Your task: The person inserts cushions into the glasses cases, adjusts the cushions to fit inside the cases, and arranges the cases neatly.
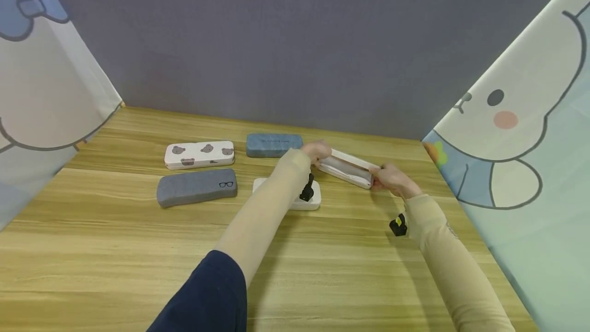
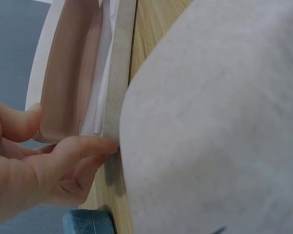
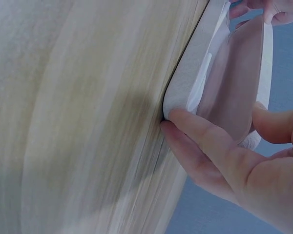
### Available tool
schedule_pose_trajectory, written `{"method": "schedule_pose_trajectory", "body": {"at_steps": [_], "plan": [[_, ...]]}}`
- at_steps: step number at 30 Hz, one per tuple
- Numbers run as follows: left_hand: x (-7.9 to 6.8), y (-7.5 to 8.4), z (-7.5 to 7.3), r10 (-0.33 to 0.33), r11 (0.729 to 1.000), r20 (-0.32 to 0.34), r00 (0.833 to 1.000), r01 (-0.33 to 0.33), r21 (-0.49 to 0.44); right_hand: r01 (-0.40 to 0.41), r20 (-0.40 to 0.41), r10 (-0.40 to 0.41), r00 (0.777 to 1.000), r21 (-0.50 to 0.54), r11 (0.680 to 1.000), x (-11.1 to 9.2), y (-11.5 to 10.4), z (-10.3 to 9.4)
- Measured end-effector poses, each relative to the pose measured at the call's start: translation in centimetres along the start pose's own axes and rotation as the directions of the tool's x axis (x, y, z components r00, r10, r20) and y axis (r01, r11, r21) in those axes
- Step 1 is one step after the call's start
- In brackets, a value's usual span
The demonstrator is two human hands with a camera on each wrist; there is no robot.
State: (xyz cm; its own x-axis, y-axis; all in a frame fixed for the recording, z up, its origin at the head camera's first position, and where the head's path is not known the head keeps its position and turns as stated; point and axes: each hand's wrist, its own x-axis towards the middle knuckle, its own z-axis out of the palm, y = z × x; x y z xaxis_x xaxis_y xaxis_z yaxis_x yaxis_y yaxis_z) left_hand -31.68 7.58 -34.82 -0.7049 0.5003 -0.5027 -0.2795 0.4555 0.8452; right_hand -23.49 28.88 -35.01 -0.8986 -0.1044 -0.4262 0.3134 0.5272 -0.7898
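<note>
The near half of the counter (image 1: 138, 270) lies bare, so a hand could cross it freely from 6 o'clock. Toward 12 o'clock the way narrows: a grey case (image 1: 196, 187) and a bear-print case (image 1: 199, 154) sit at 10 o'clock, a blue case (image 1: 274, 145) at 12 o'clock, just beside the open white case (image 1: 346, 168), and a flat white case (image 1: 311, 203) lies under the left forearm. Curtains close off 9 and 3 o'clock, and a wall closes 12 o'clock.
</note>
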Motion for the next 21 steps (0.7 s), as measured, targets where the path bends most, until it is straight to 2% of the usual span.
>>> {"method": "schedule_pose_trajectory", "body": {"at_steps": [5,13,21], "plan": [[0.02,0.09,-0.11,-0.002,1.0,-0.006,1.0,0.002,-0.01,0.014,-0.01,-0.014,1.0,-0.025,1.0,-0.03,-0.05,0.09],[-0.27,0.07,0.12,0.017,0.999,-0.008,1.0,-0.016,0.048,0.02,-0.037,-0.023,0.999,-0.082,0.996,-0.18,0.18,0.29],[-0.6,-0.06,0.03,0.0,0.996,0.002,1.0,0.0,0.086,0.018,-0.076,-0.027,0.997,-0.113,0.993,-0.4,0.17,0.92]]}}
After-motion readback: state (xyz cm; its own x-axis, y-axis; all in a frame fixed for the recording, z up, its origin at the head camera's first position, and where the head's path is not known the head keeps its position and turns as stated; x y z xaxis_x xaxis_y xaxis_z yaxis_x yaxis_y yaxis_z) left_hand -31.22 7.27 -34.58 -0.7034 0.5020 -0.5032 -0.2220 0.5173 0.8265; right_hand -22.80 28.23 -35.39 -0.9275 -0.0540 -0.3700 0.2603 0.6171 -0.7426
